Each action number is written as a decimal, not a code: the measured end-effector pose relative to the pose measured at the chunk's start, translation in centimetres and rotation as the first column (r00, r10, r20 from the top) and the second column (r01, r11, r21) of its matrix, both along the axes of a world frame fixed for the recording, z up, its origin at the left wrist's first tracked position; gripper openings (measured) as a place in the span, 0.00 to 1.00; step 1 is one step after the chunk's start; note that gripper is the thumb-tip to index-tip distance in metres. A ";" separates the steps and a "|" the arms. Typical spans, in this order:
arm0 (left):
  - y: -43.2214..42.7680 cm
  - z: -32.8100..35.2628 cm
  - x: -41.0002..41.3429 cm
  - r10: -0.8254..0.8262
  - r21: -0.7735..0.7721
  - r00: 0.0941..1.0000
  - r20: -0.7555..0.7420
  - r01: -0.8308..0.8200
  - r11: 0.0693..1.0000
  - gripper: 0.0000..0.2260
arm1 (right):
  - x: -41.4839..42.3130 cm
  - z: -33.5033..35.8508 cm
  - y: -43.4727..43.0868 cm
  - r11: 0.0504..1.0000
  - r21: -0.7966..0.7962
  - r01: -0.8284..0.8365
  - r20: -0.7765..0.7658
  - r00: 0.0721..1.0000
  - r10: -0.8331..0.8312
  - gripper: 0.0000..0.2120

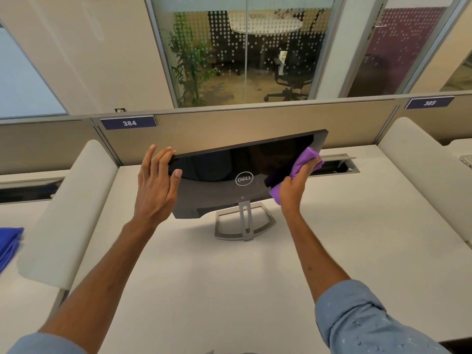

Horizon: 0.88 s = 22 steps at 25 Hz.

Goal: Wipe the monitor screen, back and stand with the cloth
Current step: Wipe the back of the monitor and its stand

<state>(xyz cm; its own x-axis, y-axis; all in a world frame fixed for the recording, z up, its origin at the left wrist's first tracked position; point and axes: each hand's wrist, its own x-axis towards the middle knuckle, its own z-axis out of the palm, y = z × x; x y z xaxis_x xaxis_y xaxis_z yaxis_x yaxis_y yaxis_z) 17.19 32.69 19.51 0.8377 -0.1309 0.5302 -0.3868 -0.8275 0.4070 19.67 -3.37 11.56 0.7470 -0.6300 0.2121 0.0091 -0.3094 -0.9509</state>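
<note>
Monitor [217, 169] is standing on the desk [229, 277], glossy back shell facing the person and tilted. The left hand [155, 182] is bracing the top-left corner with fingers nearly straight and close together, thumb spread onto the shell. The right hand [293, 187] is curling its fingers around the bunched purple cloth [304, 162] and pressing it on the shell's right side. The panel is likely rigid but light and tippy on the thin stand [245, 221]. The shell looks slick, so hold the bezel edges, not the screen; the cloth is soft and conforms.
</note>
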 end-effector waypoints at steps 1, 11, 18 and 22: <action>0.0 0.0 0.0 0.003 -0.003 1.000 0.001 -0.003 1.000 0.23 | -0.6 -0.2 1.9 0.999 -0.038 -0.006 0.007 1.000 0.006 0.49; 0.4 0.1 -0.2 -0.009 0.027 1.000 -0.017 0.010 1.000 0.23 | -4.4 -3.9 14.1 0.894 -0.433 -0.112 -0.089 0.993 0.081 0.54; 0.3 0.0 0.0 -0.012 0.012 1.000 -0.009 0.013 1.000 0.23 | -0.1 0.0 1.3 0.942 0.335 0.014 -0.005 1.000 -0.013 0.34; -0.2 -0.1 0.0 0.005 -0.007 1.000 0.010 -0.005 1.000 0.22 | -0.1 -0.7 0.4 0.894 0.446 0.039 -0.118 0.993 0.015 0.37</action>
